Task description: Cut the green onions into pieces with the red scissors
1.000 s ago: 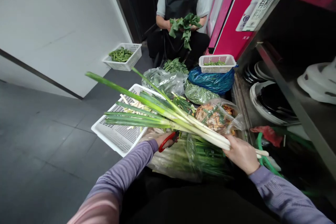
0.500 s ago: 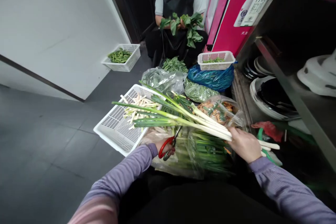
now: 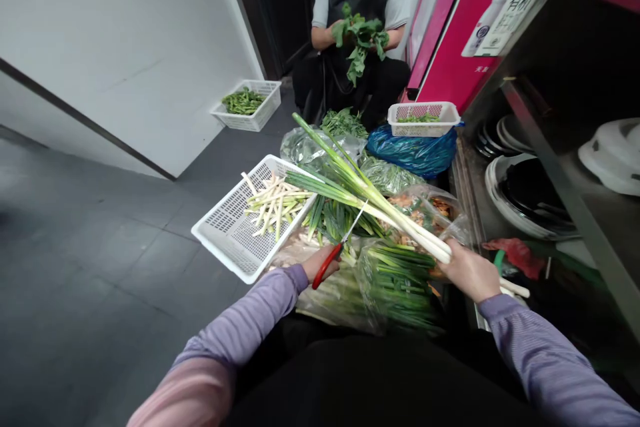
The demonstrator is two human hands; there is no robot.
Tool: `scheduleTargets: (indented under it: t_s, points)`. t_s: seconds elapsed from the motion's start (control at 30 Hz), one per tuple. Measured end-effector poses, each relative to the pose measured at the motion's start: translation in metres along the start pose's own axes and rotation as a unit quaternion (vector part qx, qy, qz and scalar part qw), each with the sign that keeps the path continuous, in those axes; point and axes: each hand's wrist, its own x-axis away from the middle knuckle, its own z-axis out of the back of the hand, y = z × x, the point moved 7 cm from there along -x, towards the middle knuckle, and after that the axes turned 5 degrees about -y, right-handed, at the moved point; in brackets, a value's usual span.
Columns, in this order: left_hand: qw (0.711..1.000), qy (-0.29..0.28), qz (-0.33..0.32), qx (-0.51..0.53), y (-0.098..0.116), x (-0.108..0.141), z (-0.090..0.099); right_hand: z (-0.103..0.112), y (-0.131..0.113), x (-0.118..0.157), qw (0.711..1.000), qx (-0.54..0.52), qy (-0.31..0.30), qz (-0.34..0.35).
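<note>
Scallions [image 3: 415, 230] in your grip, scissors [image 3: 326, 268] at the stalks
Your right hand [image 3: 470, 270] is closed around the scallions near their white ends, slanting them above bagged greens [image 3: 400, 287]; your left hand [image 3: 316, 263] is wrapped around the scissors' red handles, beside a white basket [image 3: 233, 243].

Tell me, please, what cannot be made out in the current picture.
All in the head view:
Left hand: some fingers, behind the red-handled scissors.
Right hand: its full grip around the long stalks, hidden by the hand itself.
Blue bag: its contents, covered by the plastic.
Pink panel: its smallest print, too small to read.
White item on the shelf: cut off by the right edge.
</note>
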Motion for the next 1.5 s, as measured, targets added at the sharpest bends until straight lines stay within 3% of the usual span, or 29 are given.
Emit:
scheduleTargets:
  t_s: [0.13, 0.27, 0.47, 0.63, 0.8, 1.0, 1.2, 1.5]
  points:
    - [0.998, 0.057, 0.011, -0.001, 0.015, -0.006, -0.009, -0.001, -0.005, 0.005, 1.000, 0.004, 0.002, 0.000]
    - [0.995, 0.088, -0.001, 0.047, 0.016, -0.002, -0.018, 0.000, 0.003, 0.003, 1.000, 0.011, 0.005, -0.020]
    - [0.995, 0.018, 0.048, 0.083, 0.009, 0.000, -0.036, 0.016, 0.027, 0.003, 0.991, 0.082, 0.103, -0.004]
    - [0.990, 0.011, 0.085, 0.114, 0.021, -0.015, -0.048, 0.015, 0.032, 0.011, 0.977, 0.136, 0.158, 0.030]
    - [0.991, -0.002, 0.103, 0.085, 0.035, -0.012, -0.052, 0.005, 0.021, 0.015, 0.966, 0.167, 0.174, 0.090]
    - [0.991, 0.044, 0.100, 0.082, 0.030, 0.002, -0.044, 0.004, 0.033, 0.008, 0.965, 0.168, 0.181, 0.087]
    - [0.977, -0.026, 0.117, 0.177, 0.027, -0.004, -0.042, 0.009, 0.038, 0.011, 0.952, 0.179, 0.223, 0.112]
    - [0.977, -0.134, 0.137, 0.095, 0.018, -0.022, -0.023, 0.007, 0.010, 0.025, 0.917, 0.202, 0.275, 0.207]
